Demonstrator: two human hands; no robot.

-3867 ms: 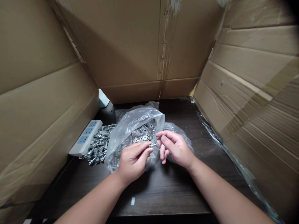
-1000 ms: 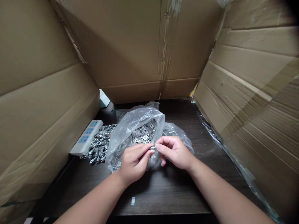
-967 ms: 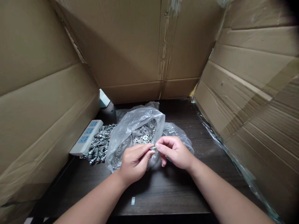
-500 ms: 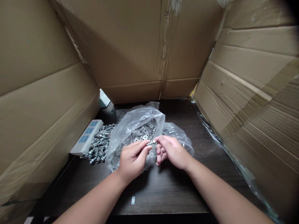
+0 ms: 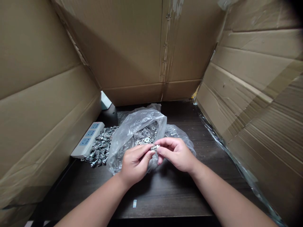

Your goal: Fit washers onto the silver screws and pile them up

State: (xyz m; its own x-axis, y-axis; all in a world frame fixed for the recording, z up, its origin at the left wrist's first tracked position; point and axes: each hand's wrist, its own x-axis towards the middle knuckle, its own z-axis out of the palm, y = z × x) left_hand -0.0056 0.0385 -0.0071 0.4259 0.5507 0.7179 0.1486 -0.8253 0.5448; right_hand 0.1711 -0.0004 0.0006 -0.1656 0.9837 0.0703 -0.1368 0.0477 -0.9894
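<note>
Between my two hands is a small silvery bolt (image 5: 155, 147) with what look like washers or a nut on its shaft. My left hand (image 5: 136, 162) pinches one end of it between thumb and forefinger. From the other side, the thumb and fingers of my right hand (image 5: 175, 153) close on its opposite end. Just behind the fingers, an opened clear plastic bag (image 5: 132, 121) holds many loose washers (image 5: 147, 139). My fingers cover part of the bolt, so its exact make-up is hard to see.
A heap of bolts (image 5: 101, 146) lies left of the bag, against a white power strip (image 5: 88, 138). Another clear bag (image 5: 177, 134) sits to the right. Cardboard walls (image 5: 134, 47) enclose the dark table (image 5: 175, 201) at the back and sides. A small paper scrap (image 5: 134, 203) lies near the front edge.
My right fingers have shifted from a loosely curled pose beside the bolt's tip to a pinch around its end. The left hand has barely moved.
</note>
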